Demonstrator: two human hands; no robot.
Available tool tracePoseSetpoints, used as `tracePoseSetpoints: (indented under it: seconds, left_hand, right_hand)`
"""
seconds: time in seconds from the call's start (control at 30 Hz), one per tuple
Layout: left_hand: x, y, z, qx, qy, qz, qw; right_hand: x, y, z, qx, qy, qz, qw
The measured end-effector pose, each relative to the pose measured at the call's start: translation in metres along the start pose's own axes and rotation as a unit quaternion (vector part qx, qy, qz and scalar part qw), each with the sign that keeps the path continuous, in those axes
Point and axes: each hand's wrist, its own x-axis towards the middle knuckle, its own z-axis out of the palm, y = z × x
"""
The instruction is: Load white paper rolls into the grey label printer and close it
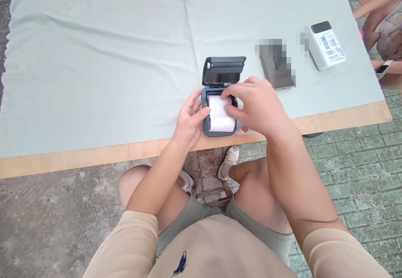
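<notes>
A small dark portable label printer (205, 132) sits near the front edge of the table with its black lid (221, 77) swung up. Inside its bay lies a white paper roll (221, 121). My left hand (189, 123) grips the printer's left side, thumb on the rim by the roll and fingers around the outer wall. From the right, my right hand (256, 106) reaches over the bay, with its thumb and fingertips on the roll. Beside the printer, partly under the right hand, is a whitish piece with a brown heart shape (244, 129).
A pale green cloth covers the wooden table (141, 148). Right of the printer lie a dark book-like item (276, 66), partly pixelated, and a white box (328, 47) with a black end and blue print. Another person's arm (381, 1) shows at the far right.
</notes>
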Motion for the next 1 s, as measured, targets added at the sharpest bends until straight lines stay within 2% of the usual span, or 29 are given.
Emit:
tracePoseSetpoints:
  seconds: [0.27, 0.47, 0.57, 0.7, 0.77, 0.83, 0.9, 1.0]
  left_hand:
    - [-0.002, -0.001, 0.0, 0.007, 0.001, -0.007, 1.0]
    - [-0.002, -0.001, 0.002, 0.007, -0.001, 0.002, 1.0]
    - [-0.001, -0.002, 0.002, 0.004, 0.003, 0.001, 1.0]
    - [0.001, -0.004, 0.001, -0.003, 0.008, 0.016, 1.0]
    - [0.002, -0.005, 0.0, -0.003, 0.011, 0.019, 1.0]
    - [0.003, -0.005, -0.001, -0.002, 0.009, 0.019, 1.0]
    - [0.003, -0.005, -0.001, 0.003, 0.005, 0.021, 1.0]
    - [0.004, -0.003, 0.001, 0.013, 0.007, 0.021, 1.0]
  right_hand:
    - [0.008, -0.007, 0.003, -0.05, -0.064, 0.003, 0.997]
    - [0.008, -0.009, 0.0, -0.039, -0.065, 0.0, 0.997]
    - [0.004, -0.008, -0.009, 0.041, -0.023, -0.017, 0.999]
    - [-0.015, 0.015, -0.024, 0.17, 0.095, -0.014, 0.981]
    - [-0.031, 0.039, -0.024, 0.186, 0.167, 0.033, 0.968]
    - [-0.046, 0.066, -0.017, 0.256, 0.25, 0.119, 0.926]
    - [-0.057, 0.09, -0.006, 0.262, 0.261, 0.15, 0.917]
    - [-0.063, 0.108, 0.01, 0.266, 0.228, 0.171, 0.921]
